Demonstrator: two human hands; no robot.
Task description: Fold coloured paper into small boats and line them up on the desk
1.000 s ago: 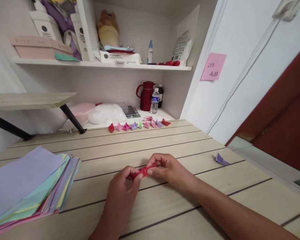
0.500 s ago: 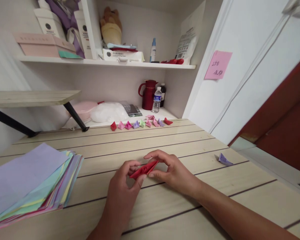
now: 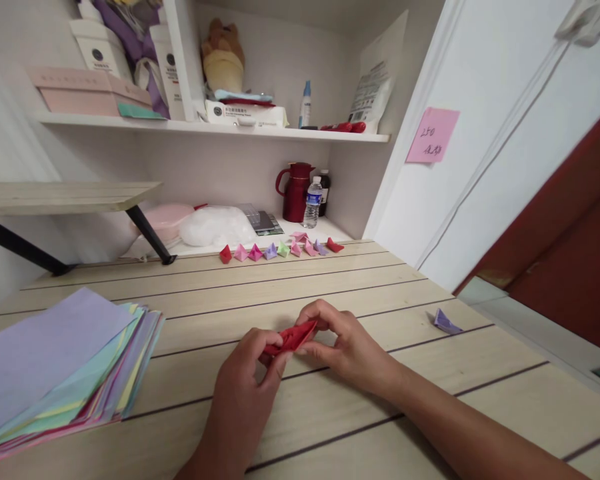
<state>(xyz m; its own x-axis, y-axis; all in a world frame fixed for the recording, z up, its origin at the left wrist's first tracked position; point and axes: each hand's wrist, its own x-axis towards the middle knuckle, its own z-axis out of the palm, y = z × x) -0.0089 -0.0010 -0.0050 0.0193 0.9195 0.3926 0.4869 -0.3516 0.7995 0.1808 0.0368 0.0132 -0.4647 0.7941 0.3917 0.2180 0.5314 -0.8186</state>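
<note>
A small folded red paper piece [image 3: 292, 337] is held just above the wooden table [image 3: 330, 280] between both hands. My left hand [image 3: 247, 383] pinches its left end with thumb and fingers. Its right end is pinched by my right hand [image 3: 343, 347], fingers curled over it. A row of several finished paper boats [image 3: 280, 250] in red, pink, purple and green stands along the table's far edge. To the right a single purple paper boat [image 3: 447, 323] lies by itself.
A stack of coloured paper sheets [image 3: 60, 370] lies at the left of the table. Behind the table a shelf holds a red jug [image 3: 295, 191], a water bottle [image 3: 311, 202] and a white plastic bag [image 3: 215, 225]. A pink sticky note [image 3: 431, 135] hangs on the white door.
The fingers of both hands have shifted on the red paper, opening a little half a second ago and pinching it again now. The paper stays in the same place.
</note>
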